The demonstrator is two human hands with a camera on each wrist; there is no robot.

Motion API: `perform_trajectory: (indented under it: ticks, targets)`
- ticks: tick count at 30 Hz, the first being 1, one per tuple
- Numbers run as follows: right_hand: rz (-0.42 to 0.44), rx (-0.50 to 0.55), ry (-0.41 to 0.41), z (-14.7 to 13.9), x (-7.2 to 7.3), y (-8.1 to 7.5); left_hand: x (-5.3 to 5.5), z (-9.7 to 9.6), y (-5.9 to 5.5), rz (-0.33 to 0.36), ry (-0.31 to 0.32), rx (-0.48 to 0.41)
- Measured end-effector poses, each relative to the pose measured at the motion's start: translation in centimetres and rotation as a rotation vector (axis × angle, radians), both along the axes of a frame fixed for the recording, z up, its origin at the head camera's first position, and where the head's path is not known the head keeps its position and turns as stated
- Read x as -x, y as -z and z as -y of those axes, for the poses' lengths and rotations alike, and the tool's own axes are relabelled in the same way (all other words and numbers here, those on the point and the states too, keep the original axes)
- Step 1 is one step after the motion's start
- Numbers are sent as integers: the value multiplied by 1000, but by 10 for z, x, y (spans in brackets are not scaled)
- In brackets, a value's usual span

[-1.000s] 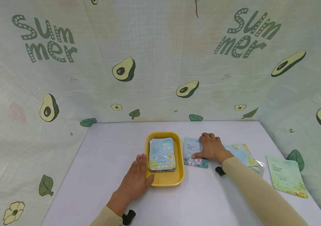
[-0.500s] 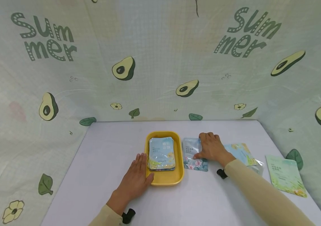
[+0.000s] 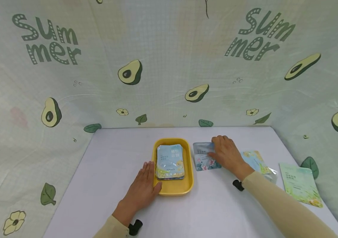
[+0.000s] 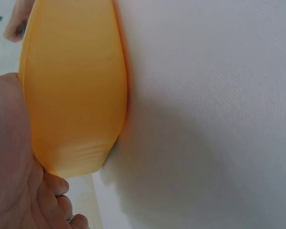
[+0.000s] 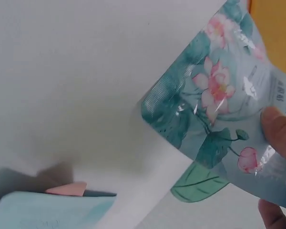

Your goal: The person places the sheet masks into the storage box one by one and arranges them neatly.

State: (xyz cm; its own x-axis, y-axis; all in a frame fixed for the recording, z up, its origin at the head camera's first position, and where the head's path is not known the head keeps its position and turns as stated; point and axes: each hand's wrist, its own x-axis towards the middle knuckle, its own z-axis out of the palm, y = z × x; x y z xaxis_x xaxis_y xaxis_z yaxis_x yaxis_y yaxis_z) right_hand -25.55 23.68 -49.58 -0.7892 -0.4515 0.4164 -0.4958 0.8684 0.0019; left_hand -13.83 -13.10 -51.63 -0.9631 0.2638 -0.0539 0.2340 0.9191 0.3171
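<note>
My right hand (image 3: 228, 153) pinches a blue-grey sachet with pink lotus flowers (image 5: 214, 90) by its right side, thumb on the printed face. In the right wrist view the sachet is tilted, its flowered end over the white table. My left hand (image 3: 142, 186) lies along the left side of a yellow tray (image 3: 173, 189), fingers straight, thumb over the rim. In the left wrist view the palm rests against the tray's edge (image 4: 76, 86). A stack of pale blue sachets (image 3: 170, 162) lies inside the tray.
Right of the right hand lies a blue-and-yellow sachet (image 3: 253, 160) over a clear-edged one, partly behind the forearm. A green sachet (image 3: 301, 185) sits near the table's right edge. A patterned cloth (image 3: 163, 66) hangs behind the white table (image 3: 121, 142).
The lotus sachet, which was flat on the table, has been pinched by my right hand and shifted slightly up and right. My left hand and the tray stay in place.
</note>
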Motion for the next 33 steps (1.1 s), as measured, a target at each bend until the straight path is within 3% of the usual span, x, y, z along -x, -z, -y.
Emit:
perform_trajectory:
  ticks: [8,13,20,24,29,33]
  targets:
    - [218,265,-34,1,-8,-2,0,0,0,4,-5,-7]
    - [285,380,15,1,-8,-2,0,0,1,3,-5,-11]
    - [391,460,123,0,-6,1,0,0,1,11,-11,-6]
    - [546,581,199,-4,-2,5,-1,0,1,17,-14,-13]
    - [764,714,204,-6,3,7,-1,0,1,17,-14,-21]
    - [800,728,213,-6,3,7,-1,0,1,15,-14,-28]
